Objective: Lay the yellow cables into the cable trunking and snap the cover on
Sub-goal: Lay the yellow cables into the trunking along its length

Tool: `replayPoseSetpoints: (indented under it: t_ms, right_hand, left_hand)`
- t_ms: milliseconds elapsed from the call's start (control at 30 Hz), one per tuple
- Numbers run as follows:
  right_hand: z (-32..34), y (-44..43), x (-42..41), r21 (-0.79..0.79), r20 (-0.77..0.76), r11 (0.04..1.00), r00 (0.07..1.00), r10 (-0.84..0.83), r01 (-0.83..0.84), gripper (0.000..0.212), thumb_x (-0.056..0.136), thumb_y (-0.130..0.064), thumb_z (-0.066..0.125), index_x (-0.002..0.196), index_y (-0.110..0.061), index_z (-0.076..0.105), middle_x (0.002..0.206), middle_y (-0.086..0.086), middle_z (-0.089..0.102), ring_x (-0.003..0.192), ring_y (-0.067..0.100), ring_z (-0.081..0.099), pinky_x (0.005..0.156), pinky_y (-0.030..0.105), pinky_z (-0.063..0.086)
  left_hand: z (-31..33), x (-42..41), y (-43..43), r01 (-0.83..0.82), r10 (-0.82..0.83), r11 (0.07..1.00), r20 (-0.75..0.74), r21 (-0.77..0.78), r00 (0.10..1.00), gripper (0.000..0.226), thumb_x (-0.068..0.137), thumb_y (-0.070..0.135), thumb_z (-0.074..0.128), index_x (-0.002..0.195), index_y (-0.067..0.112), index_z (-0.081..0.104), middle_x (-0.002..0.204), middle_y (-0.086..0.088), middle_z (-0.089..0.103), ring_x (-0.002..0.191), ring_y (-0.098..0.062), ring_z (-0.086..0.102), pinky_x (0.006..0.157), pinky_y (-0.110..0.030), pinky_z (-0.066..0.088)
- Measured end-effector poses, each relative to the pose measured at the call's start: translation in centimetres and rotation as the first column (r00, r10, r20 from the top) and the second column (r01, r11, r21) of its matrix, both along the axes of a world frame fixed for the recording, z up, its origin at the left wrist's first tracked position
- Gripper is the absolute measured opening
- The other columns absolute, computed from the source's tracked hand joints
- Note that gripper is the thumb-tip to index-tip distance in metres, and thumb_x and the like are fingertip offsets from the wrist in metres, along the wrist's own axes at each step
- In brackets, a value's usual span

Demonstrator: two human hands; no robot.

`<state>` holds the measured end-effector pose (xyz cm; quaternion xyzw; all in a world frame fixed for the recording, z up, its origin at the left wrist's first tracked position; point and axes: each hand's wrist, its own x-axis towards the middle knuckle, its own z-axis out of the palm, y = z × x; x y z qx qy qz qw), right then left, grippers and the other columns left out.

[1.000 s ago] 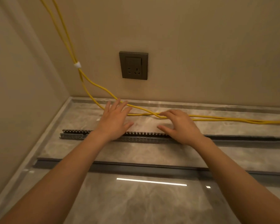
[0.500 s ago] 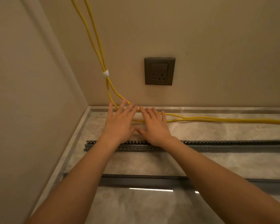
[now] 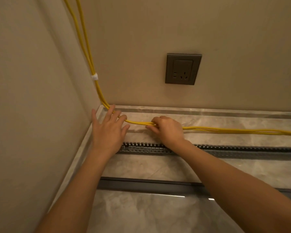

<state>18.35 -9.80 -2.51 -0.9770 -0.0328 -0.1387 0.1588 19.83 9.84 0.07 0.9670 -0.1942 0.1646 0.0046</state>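
The yellow cables [image 3: 233, 130] come down the back wall near the corner, held by a white clip [image 3: 94, 76], then run rightward along the marble surface. My right hand [image 3: 166, 130] is curled around the cable bundle, lifting it slightly. My left hand [image 3: 107, 132] lies flat with spread fingers over the cables where they bend onto the surface, near the left wall. The grey slotted cable trunking [image 3: 225, 148] lies just in front of both hands, its left end hidden under my left wrist. A long dark grey cover strip [image 3: 149, 184] lies nearer to me, parallel to the trunking.
A dark wall socket [image 3: 183, 69] sits on the back wall above the cables. The left wall [image 3: 32, 115] meets the back wall in a corner close to my left hand. The marble surface [image 3: 141, 214] has a raised rim along the walls.
Both hands have moved left and back from over the trunking to the cables. My right hand has closed around the cable bundle. The view has shifted left toward the corner.
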Motion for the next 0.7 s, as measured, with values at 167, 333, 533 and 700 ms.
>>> replayPoseSetpoints:
  t_ms: [167,333,533,700]
  right_hand:
    - [1.8,0.4,-1.1,0.068,0.192,0.997,0.981,0.019,-0.033,0.033,0.083,-0.051,0.058,0.099,-0.023,0.067,0.085,0.000,0.072,0.079,0.022,0.065,0.059,0.032,0.048]
    - [4.5,2.0,-2.6,0.137,0.274,0.987,0.960,0.049,-0.090,0.031,0.078,-0.046,0.068,0.094,-0.020,0.065,0.075,0.000,0.072,0.070,0.021,0.066,0.055,0.034,0.052]
    - [6.0,4.9,-3.5,0.131,0.298,0.965,0.937,0.181,-0.228,0.020,0.080,-0.037,0.069,0.089,-0.019,0.065,0.077,0.000,0.072,0.070,0.020,0.066,0.054,0.031,0.051]
    - [4.2,5.4,-3.2,0.113,0.165,0.948,0.946,0.278,-0.298,0.016,0.088,-0.028,0.062,0.099,-0.017,0.066,0.087,0.002,0.071,0.078,0.021,0.064,0.060,0.032,0.049]
  left_hand:
    - [0.7,-1.0,1.8,-0.024,0.023,0.999,-0.019,-0.029,1.000,0.035,0.096,0.037,0.038,0.128,0.030,0.050,0.138,0.006,0.048,0.140,-0.013,0.024,0.105,-0.066,0.011]
    - [1.4,-1.9,3.2,-0.054,0.045,0.985,-0.057,-0.162,0.997,0.037,0.097,0.039,0.036,0.131,0.036,0.048,0.143,0.011,0.044,0.140,-0.006,0.021,0.108,-0.059,0.008]
    - [1.5,-2.4,6.1,-0.054,0.053,0.942,-0.010,-0.331,0.999,0.032,0.097,0.031,0.042,0.123,0.026,0.059,0.137,0.004,0.052,0.138,-0.010,0.029,0.111,-0.045,0.018]
    - [0.8,-3.0,7.2,-0.038,0.039,0.984,0.007,-0.173,0.999,0.033,0.095,0.023,0.048,0.127,0.018,0.057,0.141,-0.004,0.047,0.139,-0.019,0.029,0.110,-0.044,0.023]
